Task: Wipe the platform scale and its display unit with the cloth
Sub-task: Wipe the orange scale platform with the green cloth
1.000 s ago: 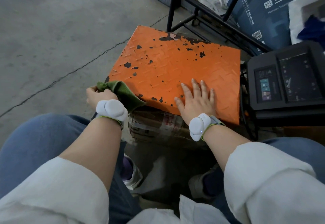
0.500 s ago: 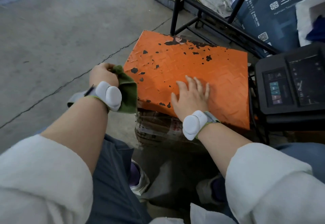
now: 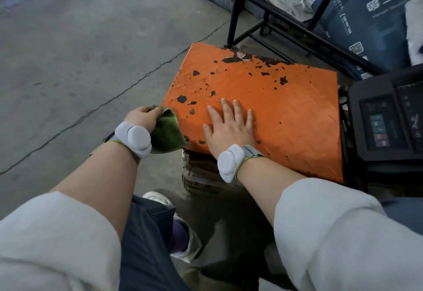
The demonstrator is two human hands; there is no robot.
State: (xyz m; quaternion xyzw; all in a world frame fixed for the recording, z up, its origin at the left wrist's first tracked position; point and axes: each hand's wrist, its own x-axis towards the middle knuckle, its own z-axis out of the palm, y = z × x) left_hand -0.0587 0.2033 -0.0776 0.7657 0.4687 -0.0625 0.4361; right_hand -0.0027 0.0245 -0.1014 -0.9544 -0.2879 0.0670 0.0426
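The platform scale (image 3: 286, 107) has an orange checker-plate top with chipped black patches. It sits low on the concrete floor. My left hand (image 3: 143, 118) grips a green cloth (image 3: 167, 130) against the plate's left edge near the front corner. My right hand (image 3: 230, 126) lies flat on the plate's near part, fingers straight and spread. The black display unit (image 3: 386, 119) stands to the right of the plate, its screen and buttons facing up.
A black metal rack (image 3: 274, 23) stands behind the scale, with a dark blue printed bag (image 3: 370, 20) leaning at the back right. A wrapped bundle (image 3: 199, 174) lies under the plate's front edge. Bare concrete floor (image 3: 80, 50) spreads to the left. My knees fill the bottom.
My left hand with the cloth has slid along the plate's left edge, away from me and then a little back. My right hand has stayed flat on the plate.
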